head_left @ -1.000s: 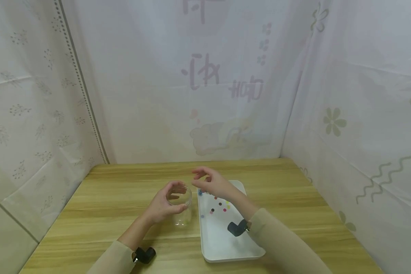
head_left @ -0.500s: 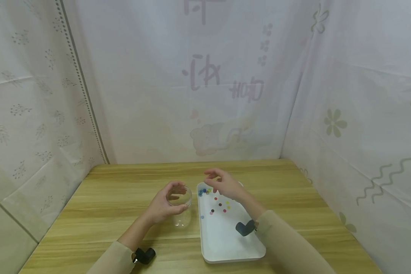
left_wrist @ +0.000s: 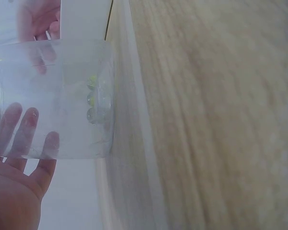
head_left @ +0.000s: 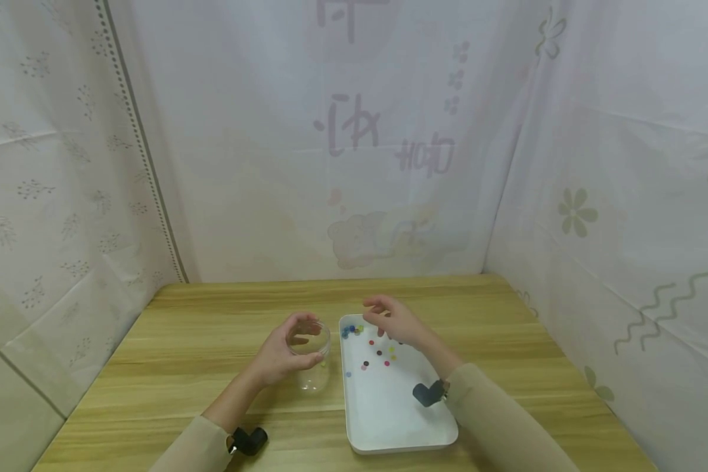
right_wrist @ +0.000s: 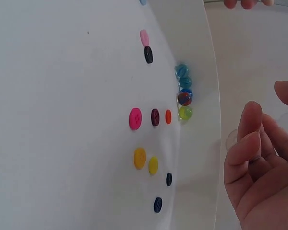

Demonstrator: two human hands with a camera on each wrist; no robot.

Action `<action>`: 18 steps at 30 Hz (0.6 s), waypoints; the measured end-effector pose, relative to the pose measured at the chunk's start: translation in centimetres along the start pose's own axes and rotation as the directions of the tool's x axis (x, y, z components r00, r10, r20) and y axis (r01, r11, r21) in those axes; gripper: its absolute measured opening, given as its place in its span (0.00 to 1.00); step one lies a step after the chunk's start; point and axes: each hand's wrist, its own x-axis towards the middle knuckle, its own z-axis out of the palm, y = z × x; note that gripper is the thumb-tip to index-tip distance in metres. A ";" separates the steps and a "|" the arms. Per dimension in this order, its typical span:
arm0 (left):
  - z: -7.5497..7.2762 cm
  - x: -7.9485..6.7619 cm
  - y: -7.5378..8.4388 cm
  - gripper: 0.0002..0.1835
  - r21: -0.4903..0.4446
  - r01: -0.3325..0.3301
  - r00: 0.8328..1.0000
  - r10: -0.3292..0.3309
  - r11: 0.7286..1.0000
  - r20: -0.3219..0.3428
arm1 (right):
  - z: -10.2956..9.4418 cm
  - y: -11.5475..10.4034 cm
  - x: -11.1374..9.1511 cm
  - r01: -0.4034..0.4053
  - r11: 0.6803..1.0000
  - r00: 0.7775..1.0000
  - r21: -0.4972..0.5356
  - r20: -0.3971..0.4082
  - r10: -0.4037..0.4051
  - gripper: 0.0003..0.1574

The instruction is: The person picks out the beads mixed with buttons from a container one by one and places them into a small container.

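My left hand point(head_left: 283, 351) grips a clear jar point(head_left: 313, 377) near its rim, fingers curled round the side, left of a white tray point(head_left: 389, 419). In the left wrist view, three marbles point(left_wrist: 91, 99), two yellow-green and one clear, lie at the jar's bottom. Over the tray's far end hovers my right hand point(head_left: 395, 322), fingers loosely bent, nothing visible between them. Below it, several glass marbles point(right_wrist: 182, 71), blue, red-brown and yellow-green, line the tray's far wall in the right wrist view. Several buttons point(right_wrist: 135, 119) in pink, yellow, orange and dark colours lie scattered on the tray floor.
Both jar and tray stand on a wood-grain table point(head_left: 212, 308). Patterned pale curtains point(head_left: 259, 164) enclose the table at the back and both sides. A small black camera point(head_left: 429, 393) is strapped to the right wrist, another to the left.
My right hand has moved right, away from the jar's side and over the tray, uncovering the marbles at the far left corner. The left hand and jar stay in place.
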 end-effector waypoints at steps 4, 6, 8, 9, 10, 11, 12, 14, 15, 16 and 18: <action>0.0 0.0 0.0 0.39 0.005 -0.002 1.000 0.002 1.000 -0.003 | 0.0 0.0 0.0 -0.012 1.000 1.000 -0.003 0.010 0.012 0.33; 0.0 0.0 0.0 0.39 0.005 -0.003 1.000 0.003 1.000 -0.005 | 0.0 -0.1 0.1 -0.016 1.000 1.000 -0.003 0.018 0.016 0.33; 0.0 0.0 0.0 0.38 0.010 -0.006 1.000 0.006 1.000 -0.006 | 0.0 -0.3 0.2 -0.016 1.000 1.000 -0.001 0.023 0.017 0.32; -0.1 0.1 0.0 0.39 0.008 -0.007 1.000 0.007 1.000 -0.006 | 0.0 -0.4 0.3 -0.016 1.000 1.000 -0.001 0.024 0.016 0.32; -0.1 0.1 -0.1 0.39 0.008 -0.008 1.000 0.008 1.000 -0.006 | 0.1 -0.5 0.4 -0.013 1.000 1.000 -0.005 0.026 0.013 0.32; -0.1 0.1 -0.1 0.39 0.007 -0.009 1.000 0.009 1.000 -0.006 | 0.1 -0.6 0.5 -0.009 1.000 1.000 -0.006 0.026 0.010 0.31; -0.1 0.1 -0.2 0.39 0.008 -0.012 1.000 0.012 1.000 -0.006 | 0.2 -0.6 0.6 -0.006 1.000 1.000 -0.009 0.029 0.006 0.30; -0.1 0.2 -0.2 0.38 0.005 -0.012 1.000 0.012 1.000 -0.004 | 0.3 -0.7 0.7 0.000 1.000 1.000 -0.011 0.029 0.001 0.29; -0.1 0.2 -0.1 0.38 0.000 -0.010 1.000 0.010 1.000 -0.004 | 0.4 -0.7 0.8 -0.002 1.000 1.000 -0.012 0.029 0.003 0.28; -0.1 0.2 -0.1 0.38 -0.004 -0.010 1.000 0.010 1.000 -0.004 | 0.4 -0.7 0.9 -0.001 1.000 1.000 -0.010 0.031 0.001 0.27; -0.1 0.3 -0.1 0.38 -0.010 -0.008 1.000 0.008 1.000 -0.001 | 0.7 -0.6 1.0 -0.012 1.000 0.999 -0.008 0.035 0.012 0.26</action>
